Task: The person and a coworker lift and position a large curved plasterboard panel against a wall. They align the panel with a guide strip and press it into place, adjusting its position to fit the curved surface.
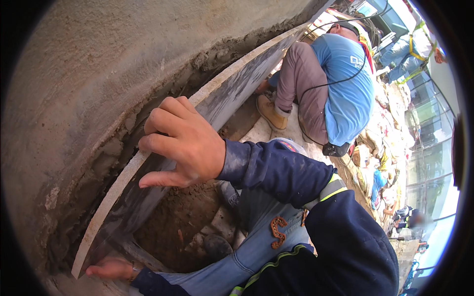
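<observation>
A long thin slab [118, 187], pale along its top edge and dark grey on its face, stands on edge beside a rough cement wall [113, 54]. Wet grey mortar [106, 158] lies in the gap between them. My right hand [185, 140] grips the slab's top edge, its fingers bent over toward the mortar and its thumb on the front side. Low at the slab's near end, my left hand [112, 269] has its thumb stretched out beside the face; its other fingers are partly hidden.
A co-worker in a blue shirt [345, 84] crouches at the slab's far end, with a black cable [340, 81] across the back. Beyond are sacks and debris [380, 163], another person in a yellow harness [410, 52], and glass panels [434, 133]. Soil [173, 232] lies before my legs.
</observation>
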The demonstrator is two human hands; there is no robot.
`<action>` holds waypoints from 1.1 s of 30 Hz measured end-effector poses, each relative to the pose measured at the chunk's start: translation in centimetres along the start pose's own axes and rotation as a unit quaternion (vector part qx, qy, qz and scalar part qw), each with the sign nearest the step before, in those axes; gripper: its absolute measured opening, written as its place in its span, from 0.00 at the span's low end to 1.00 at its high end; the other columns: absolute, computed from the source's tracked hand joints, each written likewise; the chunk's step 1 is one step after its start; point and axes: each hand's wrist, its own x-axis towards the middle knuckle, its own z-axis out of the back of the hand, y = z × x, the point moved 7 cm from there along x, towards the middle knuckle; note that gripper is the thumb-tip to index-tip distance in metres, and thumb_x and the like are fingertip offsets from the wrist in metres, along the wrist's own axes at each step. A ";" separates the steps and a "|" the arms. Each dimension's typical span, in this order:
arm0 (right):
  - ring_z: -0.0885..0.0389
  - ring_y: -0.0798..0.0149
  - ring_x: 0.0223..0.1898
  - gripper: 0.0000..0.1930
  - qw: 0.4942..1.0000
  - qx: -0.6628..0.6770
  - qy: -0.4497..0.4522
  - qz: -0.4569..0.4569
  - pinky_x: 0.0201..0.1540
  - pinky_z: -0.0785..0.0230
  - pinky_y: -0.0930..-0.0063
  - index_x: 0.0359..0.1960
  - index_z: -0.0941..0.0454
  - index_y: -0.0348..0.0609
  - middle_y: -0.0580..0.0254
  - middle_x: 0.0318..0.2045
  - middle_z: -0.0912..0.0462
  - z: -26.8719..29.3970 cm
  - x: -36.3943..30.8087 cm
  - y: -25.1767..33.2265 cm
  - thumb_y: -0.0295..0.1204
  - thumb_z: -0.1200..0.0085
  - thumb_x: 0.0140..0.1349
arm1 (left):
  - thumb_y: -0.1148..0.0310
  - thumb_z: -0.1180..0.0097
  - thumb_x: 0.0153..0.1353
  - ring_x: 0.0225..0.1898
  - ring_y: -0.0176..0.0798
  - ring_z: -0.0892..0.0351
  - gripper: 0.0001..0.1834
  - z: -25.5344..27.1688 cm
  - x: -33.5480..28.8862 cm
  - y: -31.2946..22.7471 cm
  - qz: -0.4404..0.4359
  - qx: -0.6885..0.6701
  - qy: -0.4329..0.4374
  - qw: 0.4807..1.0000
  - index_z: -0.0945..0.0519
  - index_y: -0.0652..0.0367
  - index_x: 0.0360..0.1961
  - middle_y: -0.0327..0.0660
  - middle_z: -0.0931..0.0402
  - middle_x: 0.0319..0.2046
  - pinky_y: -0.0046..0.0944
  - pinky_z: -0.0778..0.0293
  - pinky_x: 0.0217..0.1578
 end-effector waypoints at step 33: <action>0.34 0.57 0.36 0.24 1.000 -0.014 0.014 -0.007 0.38 0.42 0.63 0.32 0.26 0.50 0.64 0.34 0.30 -0.6 0.4 -0.3 0.50 0.28 0.45 | 0.37 0.65 0.72 0.71 0.47 0.47 0.49 -1.2 -0.5 -1.1 0.007 -0.016 -0.012 1.000 0.43 0.84 0.64 0.65 0.50 0.69 0.45 0.52 0.72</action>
